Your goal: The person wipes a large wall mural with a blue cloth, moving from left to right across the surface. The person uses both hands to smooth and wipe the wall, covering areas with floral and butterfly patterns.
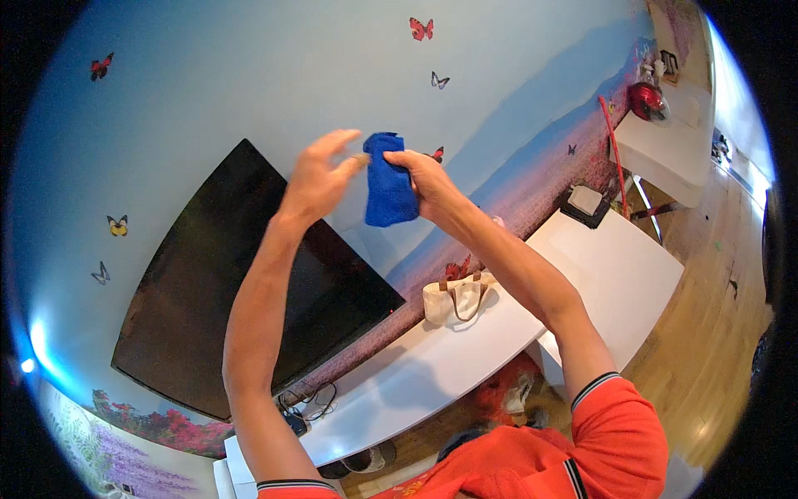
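Note:
A folded blue cloth (390, 193) is held up in front of me, its face towards the camera. My right hand (421, 178) grips it by the right side, with the thumb lying across its front. Just left of the cloth is my left hand (318, 178), slightly blurred, thumb and fingers spread apart. That thumb's tip comes close to the cloth's left edge; whether it touches cannot be told. Both arms are stretched out, and the right fingers behind the cloth are hidden.
A large black television (206, 299) hangs on the mural-papered wall. Below runs a white counter (399, 387) bearing a cream handbag (441, 305) and black cables (321, 402). To the right, a black case (585, 209) lies on a white tabletop (629, 268), beside a red pole (614, 156).

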A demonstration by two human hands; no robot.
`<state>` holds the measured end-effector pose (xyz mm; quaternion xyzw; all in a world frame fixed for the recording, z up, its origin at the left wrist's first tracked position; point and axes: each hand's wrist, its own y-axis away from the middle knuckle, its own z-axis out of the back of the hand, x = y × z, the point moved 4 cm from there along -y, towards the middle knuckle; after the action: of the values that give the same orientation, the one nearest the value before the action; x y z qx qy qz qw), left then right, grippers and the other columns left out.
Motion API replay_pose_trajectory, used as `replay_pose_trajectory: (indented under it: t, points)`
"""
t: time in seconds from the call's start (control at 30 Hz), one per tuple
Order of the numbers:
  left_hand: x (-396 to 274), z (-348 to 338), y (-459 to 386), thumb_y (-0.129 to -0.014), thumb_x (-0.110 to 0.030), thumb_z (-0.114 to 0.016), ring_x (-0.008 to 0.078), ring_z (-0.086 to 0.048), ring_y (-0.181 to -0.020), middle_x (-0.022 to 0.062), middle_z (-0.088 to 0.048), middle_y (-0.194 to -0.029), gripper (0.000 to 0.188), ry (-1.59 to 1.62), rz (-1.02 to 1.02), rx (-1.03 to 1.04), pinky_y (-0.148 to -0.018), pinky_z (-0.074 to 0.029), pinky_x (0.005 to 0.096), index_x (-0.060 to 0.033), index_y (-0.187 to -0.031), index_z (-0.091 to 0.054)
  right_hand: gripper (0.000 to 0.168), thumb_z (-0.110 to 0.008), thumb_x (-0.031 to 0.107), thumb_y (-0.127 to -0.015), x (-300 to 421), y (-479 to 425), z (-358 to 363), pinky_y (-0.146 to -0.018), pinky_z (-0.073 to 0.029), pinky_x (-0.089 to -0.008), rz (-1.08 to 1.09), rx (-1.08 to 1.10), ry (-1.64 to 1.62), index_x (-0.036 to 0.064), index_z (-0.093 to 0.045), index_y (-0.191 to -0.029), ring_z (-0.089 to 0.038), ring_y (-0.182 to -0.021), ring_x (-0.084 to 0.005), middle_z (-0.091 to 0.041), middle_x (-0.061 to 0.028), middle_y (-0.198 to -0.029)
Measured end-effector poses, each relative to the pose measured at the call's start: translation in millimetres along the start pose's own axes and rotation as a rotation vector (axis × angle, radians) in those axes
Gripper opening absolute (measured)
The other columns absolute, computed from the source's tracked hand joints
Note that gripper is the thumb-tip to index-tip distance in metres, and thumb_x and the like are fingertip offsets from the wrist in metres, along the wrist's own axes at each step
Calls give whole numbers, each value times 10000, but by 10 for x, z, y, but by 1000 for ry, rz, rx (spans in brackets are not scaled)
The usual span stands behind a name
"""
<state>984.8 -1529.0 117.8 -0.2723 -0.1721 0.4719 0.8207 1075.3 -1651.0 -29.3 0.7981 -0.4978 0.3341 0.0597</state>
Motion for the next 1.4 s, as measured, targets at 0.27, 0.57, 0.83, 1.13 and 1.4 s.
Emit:
replay_pose_trajectory:
  t: [0.27,0.57,0.83,1.13,1.4]
  points:
    - [912,988,-63,-1075,-350,-654,303,-743,-1085,191,-790,-1125,398,-267,447,-382,-979,-548,405,-28,-1280,-768,285,-727,108,-974,53,-365,-451,-803,-590,-350,430,130,202,30,-676,-1243,-686,-900,-147,-725,-66,-1037]
    - [1026,870,-60,-1106,-628,-480,274,-761,-981,190,-811,-1046,691,-244,542,-445,-918,-550,407,-32,-1217,-811,359,-722,249,-1003,-432,-779,-1621,-937,-551,-387,624,352,376,18,-708,-1278,-688,-992,-222,-743,-118,-1125]
    - [1092,845,1,-1100,-545,-571,243,-768,-956,180,-817,-1002,605,-223,403,-550,-894,-569,383,3,-1158,-819,307,-579,260,-1061,-667,-872,-1665,-979,-522,-472,744,293,446,1,-674,-1197,-651,-1063,-437,-669,-249,-1182]
    - [1172,737,28,-1102,-369,-631,199,-760,-1059,136,-821,-1135,418,-183,439,-535,-941,-581,348,-3,-1189,-814,447,-620,74,-1036,-757,-756,-1591,-1026,-547,-500,933,197,502,-28,-544,-1464,-622,-1247,-493,-617,-289,-1409]
    - [624,633,132,-1085,-394,-615,296,-432,-1544,42,-639,-1503,321,-1243,-127,121,-1262,-243,656,-160,-1254,-754,481,-639,43,-1017,-1057,-526,-1063,-1096,-518,-495,808,212,523,-4,-530,-1483,-595,-1322,-445,-594,-236,-1459]
